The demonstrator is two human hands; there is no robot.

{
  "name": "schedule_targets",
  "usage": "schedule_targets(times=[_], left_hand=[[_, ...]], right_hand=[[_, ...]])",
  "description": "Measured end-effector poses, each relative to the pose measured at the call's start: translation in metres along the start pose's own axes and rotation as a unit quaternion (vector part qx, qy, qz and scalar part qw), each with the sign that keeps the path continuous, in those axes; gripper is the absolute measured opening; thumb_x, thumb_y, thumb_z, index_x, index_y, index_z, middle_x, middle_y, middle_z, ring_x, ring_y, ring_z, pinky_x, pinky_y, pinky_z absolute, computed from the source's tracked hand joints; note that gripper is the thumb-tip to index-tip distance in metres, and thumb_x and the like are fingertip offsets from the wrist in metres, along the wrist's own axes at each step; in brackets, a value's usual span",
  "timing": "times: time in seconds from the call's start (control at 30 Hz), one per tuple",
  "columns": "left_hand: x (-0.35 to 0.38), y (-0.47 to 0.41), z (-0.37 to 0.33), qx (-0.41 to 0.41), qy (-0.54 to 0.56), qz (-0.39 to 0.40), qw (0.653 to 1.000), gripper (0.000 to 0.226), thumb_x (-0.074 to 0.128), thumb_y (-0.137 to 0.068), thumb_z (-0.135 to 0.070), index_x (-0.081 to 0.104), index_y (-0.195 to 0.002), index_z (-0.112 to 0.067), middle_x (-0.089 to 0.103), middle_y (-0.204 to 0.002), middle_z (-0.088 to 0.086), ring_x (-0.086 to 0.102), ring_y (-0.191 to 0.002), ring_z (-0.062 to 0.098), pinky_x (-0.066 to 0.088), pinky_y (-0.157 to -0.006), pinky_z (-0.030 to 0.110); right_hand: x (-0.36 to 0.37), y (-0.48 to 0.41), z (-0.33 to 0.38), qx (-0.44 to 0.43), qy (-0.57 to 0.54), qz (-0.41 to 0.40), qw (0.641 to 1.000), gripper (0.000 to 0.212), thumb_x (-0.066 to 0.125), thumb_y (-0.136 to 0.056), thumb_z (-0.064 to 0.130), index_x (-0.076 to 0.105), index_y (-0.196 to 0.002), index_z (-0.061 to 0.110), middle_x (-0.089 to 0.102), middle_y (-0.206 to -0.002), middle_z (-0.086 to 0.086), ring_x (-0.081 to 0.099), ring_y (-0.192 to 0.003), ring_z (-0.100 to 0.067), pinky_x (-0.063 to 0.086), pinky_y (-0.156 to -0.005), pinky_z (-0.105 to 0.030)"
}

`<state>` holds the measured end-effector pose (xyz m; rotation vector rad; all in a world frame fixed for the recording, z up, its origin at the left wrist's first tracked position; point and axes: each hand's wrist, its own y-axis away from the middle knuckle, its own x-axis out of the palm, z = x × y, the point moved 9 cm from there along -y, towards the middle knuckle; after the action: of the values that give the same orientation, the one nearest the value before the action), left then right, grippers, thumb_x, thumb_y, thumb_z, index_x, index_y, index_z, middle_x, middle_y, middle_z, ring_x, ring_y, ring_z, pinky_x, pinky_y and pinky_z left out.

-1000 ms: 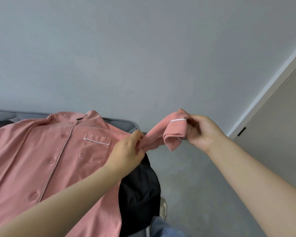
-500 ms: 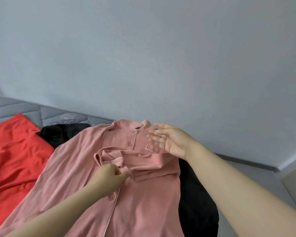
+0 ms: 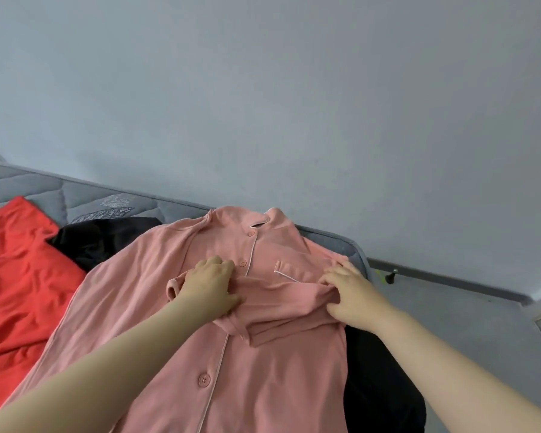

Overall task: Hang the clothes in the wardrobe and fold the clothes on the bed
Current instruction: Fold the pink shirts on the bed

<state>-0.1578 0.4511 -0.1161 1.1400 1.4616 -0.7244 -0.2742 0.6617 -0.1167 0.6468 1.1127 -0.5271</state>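
A pink button-front pyjama shirt (image 3: 156, 310) lies spread face up on the grey bed (image 3: 75, 198). Its right sleeve (image 3: 281, 304) is folded across the chest, below the pocket. My left hand (image 3: 210, 285) lies flat on the cuff end of that sleeve, near the button line. My right hand (image 3: 353, 295) presses with spread fingers on the fold at the shirt's right shoulder edge. Both hands rest on the cloth with straight fingers and grip nothing.
A red garment (image 3: 16, 276) lies on the bed at the left. A black garment (image 3: 103, 242) sits under the pink shirt and shows again at the right (image 3: 384, 389), hanging over the bed edge. Grey floor (image 3: 466, 310) and a wall skirting (image 3: 450, 279) are at the right.
The sleeve, held stretched out to the right between both hands a second ago, now lies folded across the shirt's chest. Both hands have let it go and press it flat.
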Motion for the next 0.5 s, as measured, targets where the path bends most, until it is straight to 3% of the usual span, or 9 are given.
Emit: schedule_targets(times=[0.07, 0.13, 0.2, 0.3, 0.37, 0.43, 0.5], left_hand=[[-0.004, -0.01, 0.004, -0.004, -0.006, 0.017, 1.0, 0.023, 0.064, -0.082, -0.042, 0.054, -0.088, -0.022, 0.057, -0.09, -0.005, 0.054, -0.094, 0.025, 0.04, -0.075, 0.033], [-0.02, -0.018, 0.012, -0.003, 0.048, -0.013, 0.999, 0.034, 0.065, -0.084, -0.032, 0.04, -0.064, -0.02, 0.051, -0.071, -0.004, 0.05, -0.079, 0.027, 0.04, -0.065, 0.035], [-0.048, -0.027, 0.028, -0.016, 0.104, -0.092, 0.99, 0.034, 0.063, -0.086, -0.021, 0.039, -0.061, -0.016, 0.058, -0.077, 0.002, 0.053, -0.077, 0.029, 0.045, -0.067, 0.041], [-0.065, -0.039, 0.039, -0.036, 0.042, -0.118, 0.991, 0.024, 0.06, -0.087, -0.022, 0.049, -0.068, -0.012, 0.064, -0.091, 0.005, 0.058, -0.087, 0.029, 0.046, -0.07, 0.041], [-0.055, -0.047, 0.033, -0.039, -0.016, -0.071, 0.997, 0.017, 0.059, -0.087, -0.021, 0.051, -0.075, -0.012, 0.064, -0.108, 0.006, 0.059, -0.096, 0.029, 0.047, -0.075, 0.039], [-0.047, -0.052, 0.019, -0.027, -0.025, -0.068, 0.997, 0.011, 0.059, -0.085, -0.02, 0.057, -0.09, -0.011, 0.059, -0.117, 0.006, 0.056, -0.106, 0.03, 0.045, -0.082, 0.039], [-0.039, -0.056, -0.003, -0.003, -0.033, -0.073, 0.997, 0.026, 0.058, -0.084, -0.025, 0.058, -0.108, -0.014, 0.058, -0.113, 0.006, 0.052, -0.109, 0.029, 0.042, -0.089, 0.038]], right_hand=[[-0.019, -0.006, -0.001, -0.005, 0.016, -0.066, 0.998, 0.01, 0.064, -0.082, 0.021, 0.062, -0.09, 0.016, 0.06, -0.101, 0.001, 0.05, -0.117, -0.024, 0.039, -0.091, -0.032], [-0.039, -0.013, -0.006, 0.02, -0.014, -0.119, 0.993, 0.021, 0.065, -0.087, 0.031, 0.056, -0.076, 0.016, 0.059, -0.08, 0.0, 0.057, -0.09, -0.028, 0.032, -0.07, -0.033], [-0.058, -0.025, -0.015, 0.043, -0.044, -0.178, 0.982, 0.028, 0.066, -0.087, 0.034, 0.052, -0.072, 0.015, 0.059, -0.072, -0.002, 0.057, -0.08, -0.031, 0.029, -0.064, -0.034], [-0.067, -0.049, -0.027, 0.07, -0.017, -0.177, 0.982, 0.027, 0.064, -0.088, 0.039, 0.061, -0.089, 0.012, 0.067, -0.091, -0.006, 0.059, -0.093, -0.03, 0.043, -0.079, -0.037], [-0.047, -0.062, -0.038, 0.086, 0.006, -0.111, 0.99, 0.035, 0.062, -0.09, 0.04, 0.061, -0.114, 0.014, 0.065, -0.116, -0.007, 0.054, -0.113, -0.028, 0.042, -0.095, -0.037], [-0.026, -0.066, -0.053, 0.106, -0.014, -0.067, 0.992, 0.041, 0.059, -0.093, 0.037, 0.055, -0.127, 0.014, 0.059, -0.128, -0.007, 0.049, -0.122, -0.027, 0.04, -0.101, -0.037], [-0.012, -0.066, -0.064, 0.112, -0.054, -0.061, 0.99, 0.037, 0.054, -0.097, 0.029, 0.053, -0.13, 0.013, 0.056, -0.133, -0.008, 0.048, -0.125, -0.027, 0.039, -0.104, -0.037]])
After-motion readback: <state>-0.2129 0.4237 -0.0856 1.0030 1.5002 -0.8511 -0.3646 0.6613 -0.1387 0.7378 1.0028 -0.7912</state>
